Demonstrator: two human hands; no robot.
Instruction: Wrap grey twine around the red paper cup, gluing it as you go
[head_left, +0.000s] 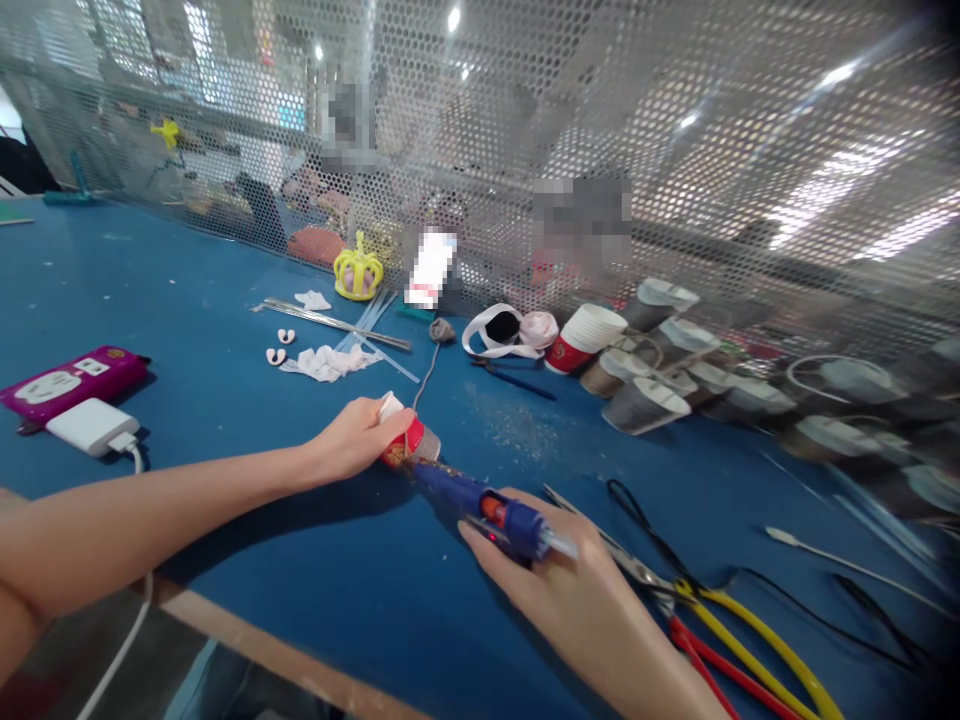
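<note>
Blue flat tabletop [225, 290], grey perforated metal screen [465, 120] along its back. Far left: purple rectangular case [79, 378], white plastic adapter [88, 425] just in front. Middle: red paper cup [415, 434] in left hand [349, 445]; blue plastic glue gun [457, 490] in right hand [559, 575], nozzle at cup. Behind cup: grey yarn ball [442, 330]. Right rear: stacked white-and-red paper cups [589, 335]. Right front: yellow-handled metal tool [684, 592] beside right hand.

Daylight-bright overall, with small lamps [454, 18] glowing beyond the perforated mesh [465, 130] above the yellow crown [358, 275] and long white glare far to the crown's right. A soft shadow falls on the blue table [225, 400] below the crown, under the left arm [180, 520]. Gray cups [832, 437] well right of the crown smear and stretch; pixelated patches sit beside and above it.
</note>
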